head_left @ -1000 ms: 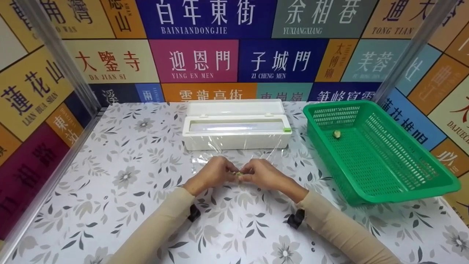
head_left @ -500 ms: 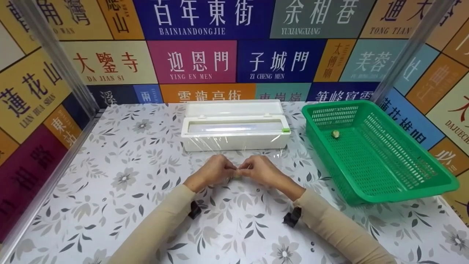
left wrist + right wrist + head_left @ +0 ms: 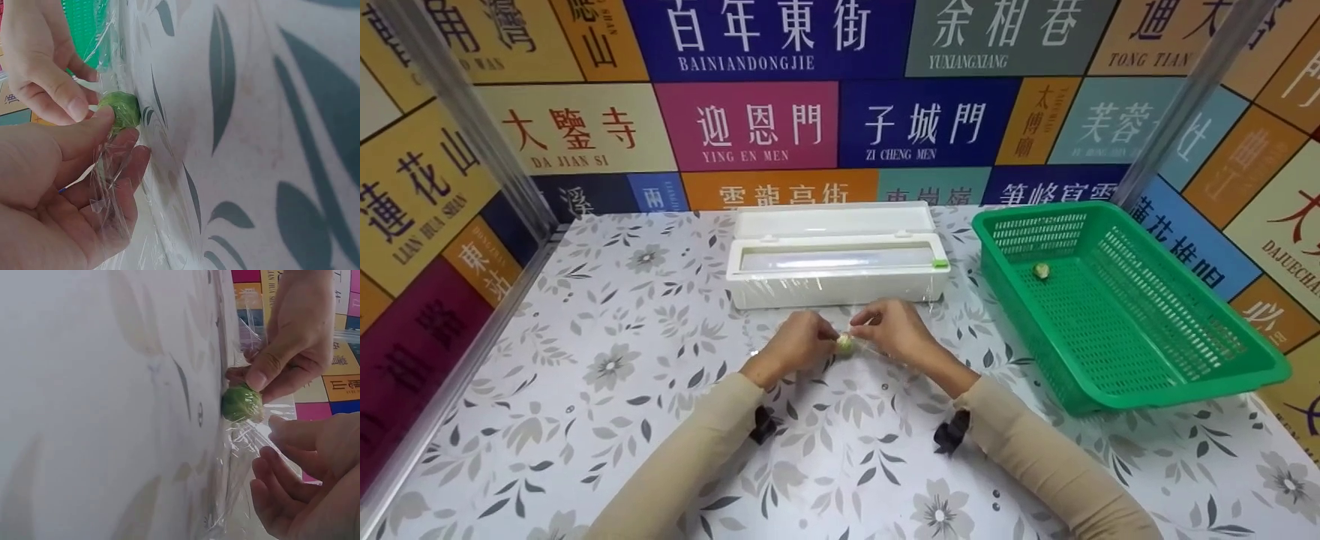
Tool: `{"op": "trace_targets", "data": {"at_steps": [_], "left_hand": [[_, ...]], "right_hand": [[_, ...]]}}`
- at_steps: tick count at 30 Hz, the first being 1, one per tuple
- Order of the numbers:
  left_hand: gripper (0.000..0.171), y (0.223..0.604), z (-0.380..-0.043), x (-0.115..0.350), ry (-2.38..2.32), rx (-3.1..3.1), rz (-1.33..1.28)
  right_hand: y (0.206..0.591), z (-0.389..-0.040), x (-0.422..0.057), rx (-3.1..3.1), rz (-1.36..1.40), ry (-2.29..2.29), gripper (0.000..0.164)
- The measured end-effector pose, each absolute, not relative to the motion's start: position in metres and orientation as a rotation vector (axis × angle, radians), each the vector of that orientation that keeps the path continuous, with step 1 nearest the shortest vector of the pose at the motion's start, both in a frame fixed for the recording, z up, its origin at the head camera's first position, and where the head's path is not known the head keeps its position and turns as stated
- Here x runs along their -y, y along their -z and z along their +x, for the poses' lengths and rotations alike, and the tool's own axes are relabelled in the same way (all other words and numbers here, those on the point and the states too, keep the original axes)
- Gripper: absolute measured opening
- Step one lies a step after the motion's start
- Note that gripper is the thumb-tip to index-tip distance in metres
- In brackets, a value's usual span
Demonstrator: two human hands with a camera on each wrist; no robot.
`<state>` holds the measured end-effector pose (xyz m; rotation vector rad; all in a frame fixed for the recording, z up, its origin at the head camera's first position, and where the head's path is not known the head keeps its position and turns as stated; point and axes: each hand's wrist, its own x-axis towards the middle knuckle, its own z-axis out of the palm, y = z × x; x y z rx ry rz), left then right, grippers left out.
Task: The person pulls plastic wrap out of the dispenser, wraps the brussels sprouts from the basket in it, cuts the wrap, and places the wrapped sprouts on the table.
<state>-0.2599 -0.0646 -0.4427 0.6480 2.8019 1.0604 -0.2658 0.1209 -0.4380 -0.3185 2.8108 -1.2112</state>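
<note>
A small green Brussels sprout [image 3: 846,345] sits on the table in front of the white box, with clear cling film [image 3: 239,439] around it. My left hand [image 3: 799,341] pinches the sprout through the film from its left side; in the left wrist view creased film drapes over the lower fingers. Just right of the sprout is my right hand [image 3: 896,330], its thumb and fingers apart and curved beside the film. In the right wrist view a gap shows between that thumb and forefinger, with film strands running close by.
A white cling film dispenser [image 3: 840,289], lid raised, stands behind the hands, with film coming over its front. To the right, a green plastic basket [image 3: 1185,401] holds another sprout [image 3: 1041,271]. Sign-printed panels [image 3: 757,124] border the flower-patterned table [image 3: 660,450].
Both hands were together over the sprout, pinching the film. The right hand has drawn away slightly up and right, its fingers parted, and the sprout shows more. The head view shifted slightly.
</note>
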Motion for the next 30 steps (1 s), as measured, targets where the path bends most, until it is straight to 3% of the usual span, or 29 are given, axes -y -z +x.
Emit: {"op": "trace_targets", "data": {"at_steps": [8, 13, 30], "left_hand": [[0.016, 0.442, -0.261, 0.063, -1.047, -2.769, 0.491], [0.027, 0.443, -0.262, 0.061, -1.077, -2.818, 0.443], [0.016, 0.441, -0.273, 0.059, -1.025, -2.883, 0.413]], "right_hand": [[0.442, -0.267, -0.118, -2.735, -0.386, 1.092, 0.022], [0.444, -0.269, -0.117, -2.782, -0.399, 1.054, 0.020], [0.441, -0.276, -0.112, -2.872, -0.398, 1.047, 0.022]]}}
